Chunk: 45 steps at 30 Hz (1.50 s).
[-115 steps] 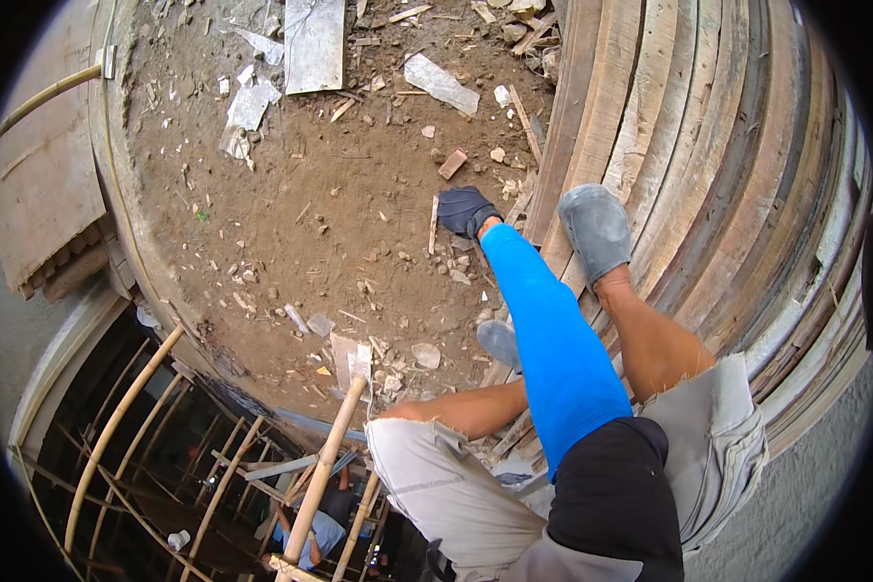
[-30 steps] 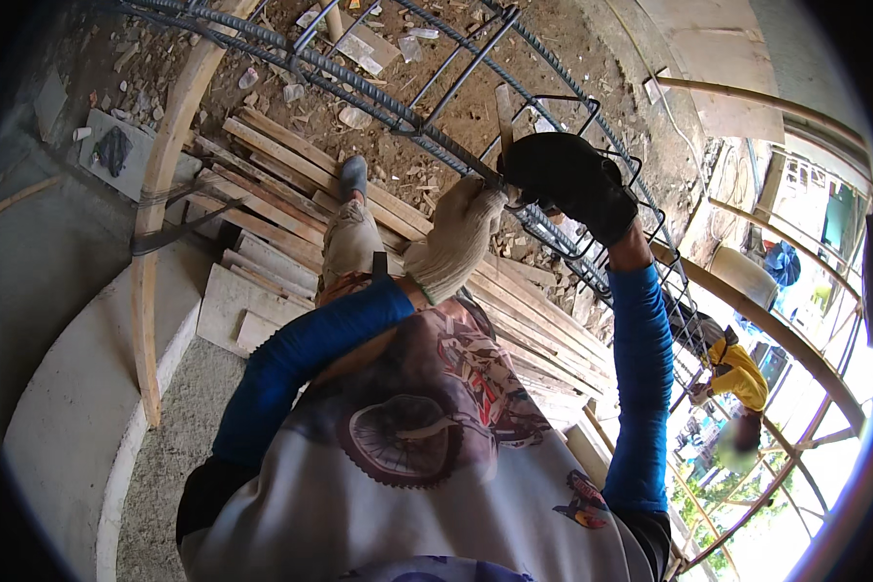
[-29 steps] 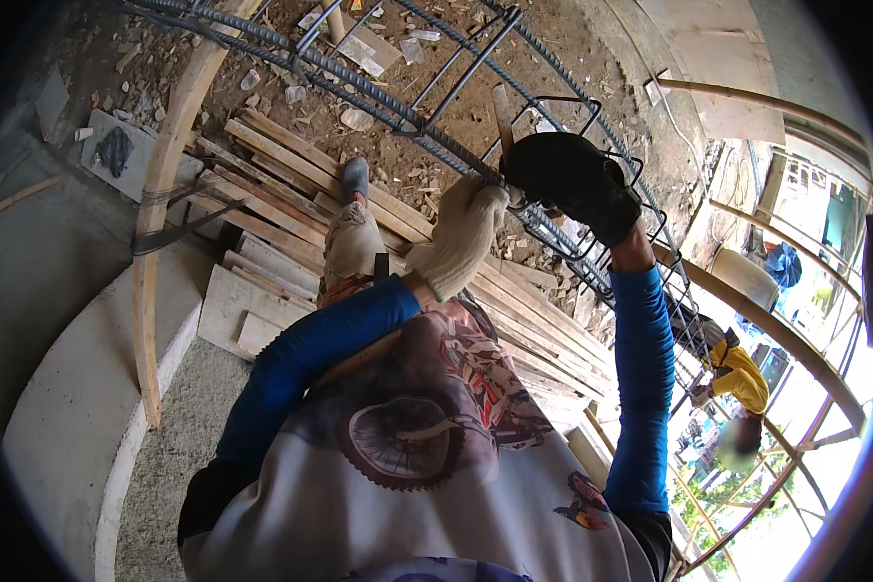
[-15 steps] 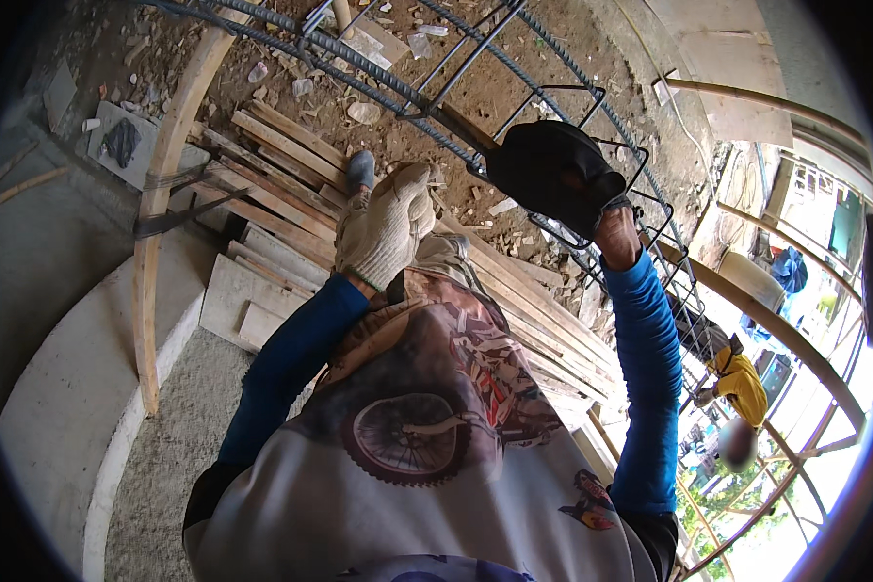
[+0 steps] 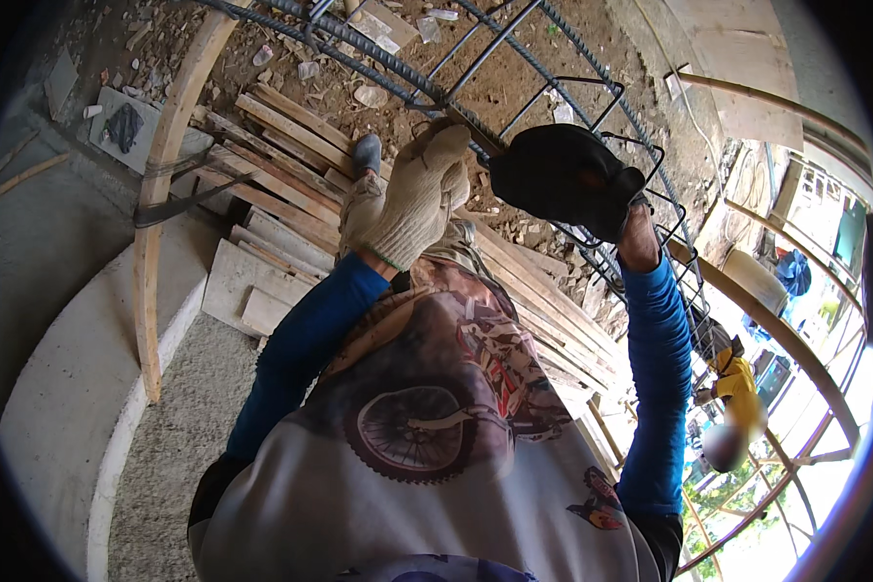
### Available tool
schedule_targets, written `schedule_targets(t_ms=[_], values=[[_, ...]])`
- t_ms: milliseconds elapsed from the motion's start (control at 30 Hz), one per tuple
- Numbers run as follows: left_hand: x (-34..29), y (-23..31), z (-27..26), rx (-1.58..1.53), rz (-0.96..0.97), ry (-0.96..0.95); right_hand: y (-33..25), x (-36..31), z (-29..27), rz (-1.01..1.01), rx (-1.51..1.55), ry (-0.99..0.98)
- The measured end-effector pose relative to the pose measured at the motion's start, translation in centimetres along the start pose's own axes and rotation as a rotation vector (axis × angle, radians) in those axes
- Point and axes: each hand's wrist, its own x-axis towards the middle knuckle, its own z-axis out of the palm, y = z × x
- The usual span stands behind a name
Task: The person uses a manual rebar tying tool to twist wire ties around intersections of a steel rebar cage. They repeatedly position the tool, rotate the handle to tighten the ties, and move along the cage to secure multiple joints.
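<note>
My left hand [image 5: 412,199], in a cream knitted glove, has its fingers curled together just below the rebar cage [image 5: 388,66]. Whatever those fingers may hold is hidden. My right hand [image 5: 565,179], in a black glove, is wrapped round a flat, dark metal bar tool [image 5: 477,134]. Its far end reaches a long ribbed bar of the cage, close beside my left fingertips. Bent square stirrups [image 5: 606,97] join the cage's long bars, which pass beyond and beneath my right hand.
Stacked wooden planks [image 5: 281,165] lie on the rubble-strewn dirt below. A curved-looking timber [image 5: 150,252] stands at the left beside a concrete ledge [image 5: 68,388]. At the right, a person in a yellow shirt [image 5: 737,383] stands near wooden poles [image 5: 786,339].
My left hand has moved up and right, toward the bar and the tool's end. My right hand keeps its grip on the tool, and the view has shifted slightly.
</note>
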Motion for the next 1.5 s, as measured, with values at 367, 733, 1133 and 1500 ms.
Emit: schedule_targets(t_ms=[367, 733, 1133, 1500], values=[[0.8, -0.1, 3.2, 0.116, 0.139, 0.158, -0.2, -2.2, -1.8, -0.25, 0.104, 0.012], [1.4, -0.7, 3.2, 0.196, 0.258, 0.148, -1.6, -4.5, -5.3, 0.032, -0.237, 0.405], [0.6, 0.0, 3.7, 0.44, 0.305, 0.249, 4.9, -5.8, 1.5, -0.481, -0.816, 0.577], [0.7, -0.3, 3.6, 0.435, 0.325, 0.189, 6.7, -3.7, -0.2, -0.455, -0.791, 0.457]])
